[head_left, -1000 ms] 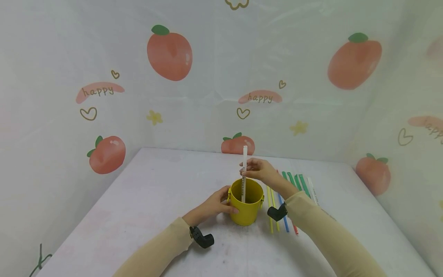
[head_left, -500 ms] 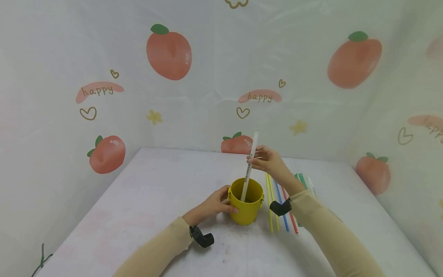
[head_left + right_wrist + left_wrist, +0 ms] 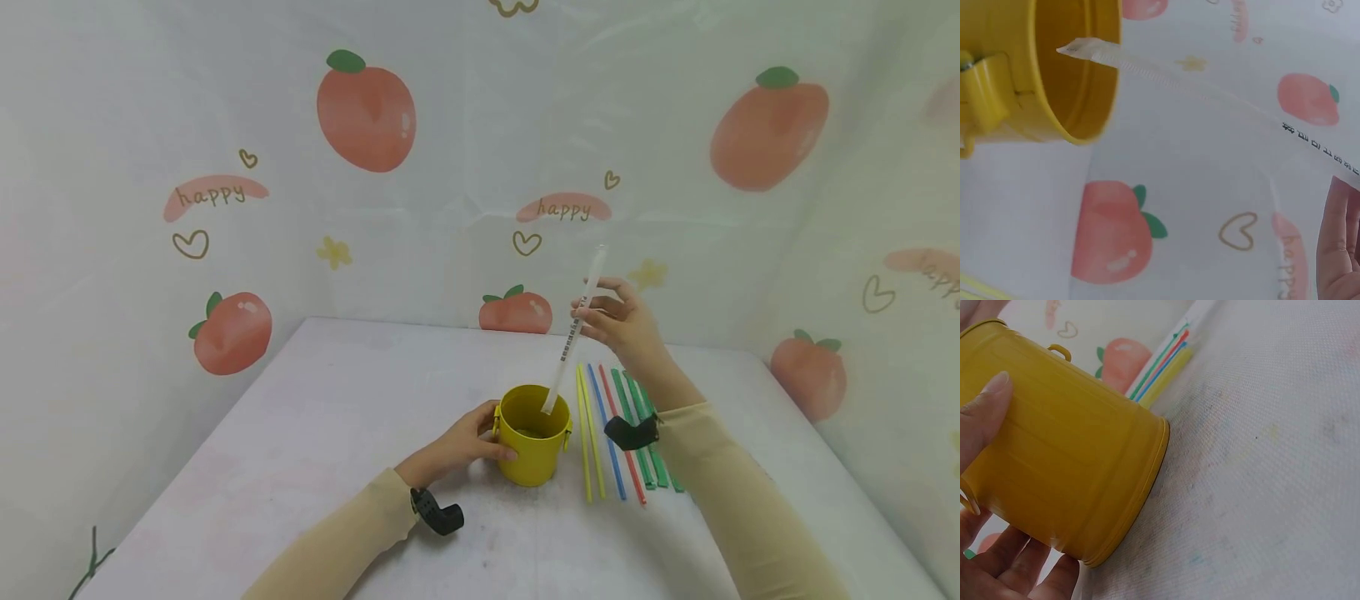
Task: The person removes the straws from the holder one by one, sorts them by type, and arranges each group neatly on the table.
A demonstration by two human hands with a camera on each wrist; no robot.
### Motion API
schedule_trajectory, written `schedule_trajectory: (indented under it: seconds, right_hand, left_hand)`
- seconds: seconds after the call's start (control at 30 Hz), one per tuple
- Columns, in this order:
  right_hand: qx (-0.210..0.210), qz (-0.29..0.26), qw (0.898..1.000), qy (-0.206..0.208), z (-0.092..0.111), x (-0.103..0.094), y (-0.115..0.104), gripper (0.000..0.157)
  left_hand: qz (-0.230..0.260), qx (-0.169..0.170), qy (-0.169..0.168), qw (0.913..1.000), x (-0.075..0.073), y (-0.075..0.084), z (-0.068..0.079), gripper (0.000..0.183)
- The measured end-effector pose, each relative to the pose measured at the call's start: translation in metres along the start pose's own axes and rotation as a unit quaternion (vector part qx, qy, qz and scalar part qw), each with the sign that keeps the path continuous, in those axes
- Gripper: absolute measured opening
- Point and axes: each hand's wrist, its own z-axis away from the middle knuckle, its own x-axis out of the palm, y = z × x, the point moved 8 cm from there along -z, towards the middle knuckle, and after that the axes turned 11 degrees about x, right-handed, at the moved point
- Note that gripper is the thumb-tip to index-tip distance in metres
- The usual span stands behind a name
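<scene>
A small yellow bucket with side handles stands upright on the table. My left hand grips its left side; in the left wrist view the thumb lies along the wall and the other fingers curl behind. My right hand, up and to the right of the bucket, pinches a white wrapped straw with dark print. The straw slants, its lower end overlapping the bucket's mouth. In the right wrist view that end of the straw is just inside the rim, while only part of the right hand shows.
Right of the bucket lie two yellow straws, a blue straw, a red straw and several green straws. My right forearm passes over their right side. A fruit-printed cloth hangs behind the table.
My right hand has risen and moved right, drawing the white wrapped straw mostly up out of the bucket and tilting it. My left hand and the bucket have stayed put.
</scene>
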Motion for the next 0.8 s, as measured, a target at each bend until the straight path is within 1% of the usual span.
schedule_trajectory:
  seconds: [0.1, 0.23, 0.3, 0.4, 0.47, 0.6, 0.8]
  right_hand:
    - [-0.012, -0.027, 0.999, 0.013, 0.003, -0.012, -0.008, 0.038]
    - [-0.034, -0.051, 0.998, 0.014, 0.009, -0.026, -0.018, 0.037]
    - [-0.041, -0.044, 0.998, 0.016, 0.012, -0.033, -0.022, 0.036]
    - [-0.042, -0.021, 0.998, 0.029, 0.015, -0.043, -0.023, 0.037]
    - [-0.034, 0.0, 0.998, 0.043, 0.018, -0.051, -0.023, 0.038]
    - [-0.019, 0.019, 0.998, 0.062, 0.024, -0.065, -0.019, 0.036]
    - [-0.016, 0.025, 0.997, 0.071, 0.032, -0.086, -0.011, 0.037]
  left_hand:
    - [0.0, 0.0, 0.001, 1.0, 0.0, 0.001, 0.0, 0.067]
    - [-0.003, 0.0, 0.003, 1.0, 0.0, 0.002, 0.001, 0.067]
    - [-0.004, 0.001, 0.003, 1.0, 0.0, 0.001, 0.001, 0.067]
    - [-0.005, -0.001, 0.004, 1.0, 0.0, 0.0, 0.001, 0.067]
    - [-0.005, -0.003, 0.005, 1.0, 0.0, -0.001, 0.001, 0.067]
    - [-0.008, -0.005, 0.007, 0.9999, -0.001, -0.002, 0.001, 0.067]
    - [-0.011, -0.004, 0.009, 0.9999, -0.001, -0.001, 0.001, 0.066]
